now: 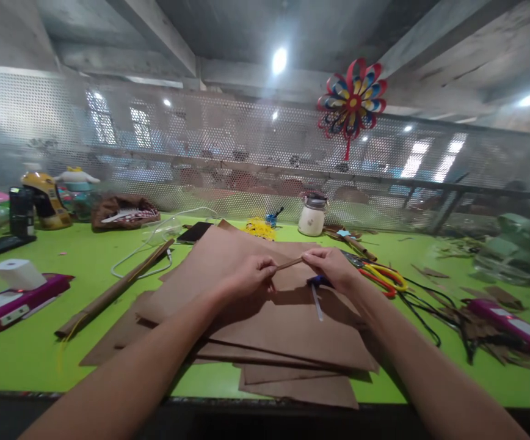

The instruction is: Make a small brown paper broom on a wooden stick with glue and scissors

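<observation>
2 bare forearms reached in from the lower corners and converged over a pile of brown paper sheets [278, 333]. Left hand [253, 275]: fingers curled, thumb and fingertips pinching the left end of a thin brown strip [290, 263]. Right hand [331, 267]: wrist angled inward, thumb and fingertips pinching the strip's right end. The strip ran nearly straight between the 2 hands, rising slightly to the right, above the pile. Sheets were matte, smooth and straight-edged, overlapping at uneven angles. A blue item [319, 280] with a narrow pale length showed just beside the right hand, partly hidden by it. Left of the pile lay a slender rolled brown tube [113, 290]; to the right, glossy yellow, orange and black cords [391, 278] looped loosely. Tabletop [201, 385]: smooth, bright green
</observation>
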{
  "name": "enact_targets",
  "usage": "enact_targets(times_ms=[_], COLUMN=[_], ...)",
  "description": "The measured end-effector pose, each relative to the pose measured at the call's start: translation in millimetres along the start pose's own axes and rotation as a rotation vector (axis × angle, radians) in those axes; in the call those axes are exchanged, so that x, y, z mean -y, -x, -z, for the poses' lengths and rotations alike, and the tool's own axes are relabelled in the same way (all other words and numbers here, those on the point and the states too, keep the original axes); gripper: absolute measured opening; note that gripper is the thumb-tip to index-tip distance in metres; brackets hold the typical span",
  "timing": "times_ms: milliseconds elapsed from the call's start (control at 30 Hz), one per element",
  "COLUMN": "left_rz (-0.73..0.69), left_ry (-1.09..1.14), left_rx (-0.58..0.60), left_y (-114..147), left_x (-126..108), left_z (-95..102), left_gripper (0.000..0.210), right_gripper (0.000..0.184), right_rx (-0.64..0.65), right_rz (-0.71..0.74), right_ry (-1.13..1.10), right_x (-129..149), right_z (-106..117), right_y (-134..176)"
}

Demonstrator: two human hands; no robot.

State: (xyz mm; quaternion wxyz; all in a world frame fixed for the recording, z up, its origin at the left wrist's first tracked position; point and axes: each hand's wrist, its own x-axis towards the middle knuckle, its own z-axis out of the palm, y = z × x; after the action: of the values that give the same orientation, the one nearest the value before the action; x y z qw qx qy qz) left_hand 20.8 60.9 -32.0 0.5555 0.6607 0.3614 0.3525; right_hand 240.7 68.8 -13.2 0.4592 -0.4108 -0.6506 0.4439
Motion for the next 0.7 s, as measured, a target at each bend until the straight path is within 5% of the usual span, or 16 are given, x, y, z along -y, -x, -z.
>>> enact_targets(times_ms=[133, 300, 467, 700], left_rz=[0.017, 0.018, 0.048, 0.077], left_ry=[0.137, 0.345, 0.405, 0.348], left_rx=[0.063, 0.286, 0.467, 0.386], left_y=[3, 14, 20, 14], left_x=[-9, -20, -21, -11], left_z=[4.1, 0.4, -8.4, -14.7], left_gripper=[0.020, 0.024, 0.025, 0.026], right_gripper=[0.036, 0.052, 0.025, 0.023], right_rx=[-0.037, 0.278, 0.313, 0.256], right_rz=[-0.057, 0.047, 0.150, 0.141], right_ry=[-0.266, -0.294, -0.181, -0.164], right_x=[1, 15, 24, 25], right_z=[0, -14, -26, -25], right_y=[0, 13, 23, 23])
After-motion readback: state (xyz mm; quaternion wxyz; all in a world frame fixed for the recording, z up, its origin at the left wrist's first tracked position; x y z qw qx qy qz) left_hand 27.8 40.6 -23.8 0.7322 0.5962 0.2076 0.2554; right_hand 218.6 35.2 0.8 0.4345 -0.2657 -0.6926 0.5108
